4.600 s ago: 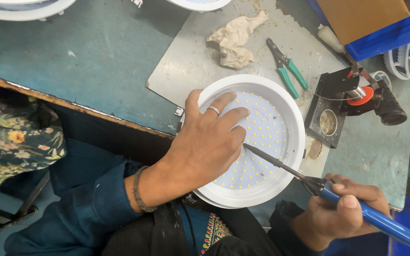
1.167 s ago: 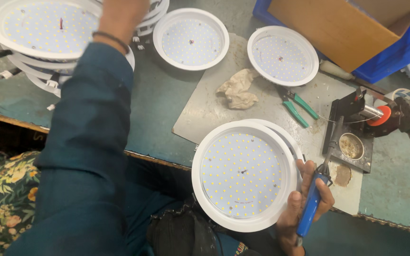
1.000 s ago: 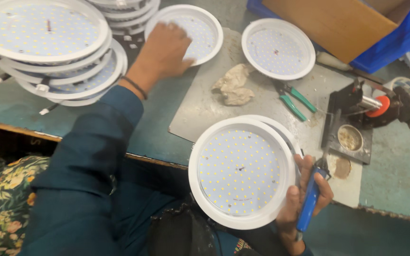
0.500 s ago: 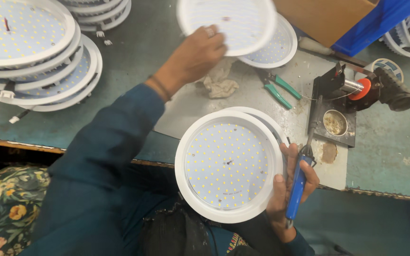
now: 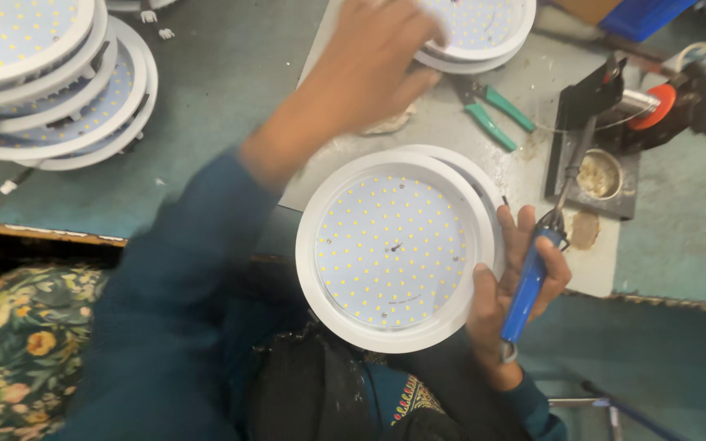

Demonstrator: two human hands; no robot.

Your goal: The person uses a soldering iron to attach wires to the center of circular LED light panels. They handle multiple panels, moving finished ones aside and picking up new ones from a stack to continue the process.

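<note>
A large round white LED panel (image 5: 394, 249) lies face up at the table's near edge, over my lap. My right hand (image 5: 504, 298) rests against its right rim and grips a blue-handled soldering iron (image 5: 530, 282), tip pointing away from me. My left hand (image 5: 369, 69), blurred by motion, reaches across to the top of the view. Its fingers lie over the left rim of a smaller round LED panel (image 5: 484, 20), which sits on top of another panel's rim (image 5: 459, 67).
A stack of LED panels (image 5: 51, 90) fills the upper left. Green-handled pliers (image 5: 496, 110), a crumpled rag (image 5: 386, 124), a black soldering stand (image 5: 586, 114) and a small round tin (image 5: 599, 173) sit on a grey metal sheet (image 5: 533, 155). Floral cloth (image 5: 18, 351) lies lower left.
My left hand took a smaller panel from the far side, lifted it and carried it right onto the other small panel. My right hand stays on the iron and the large panel.
</note>
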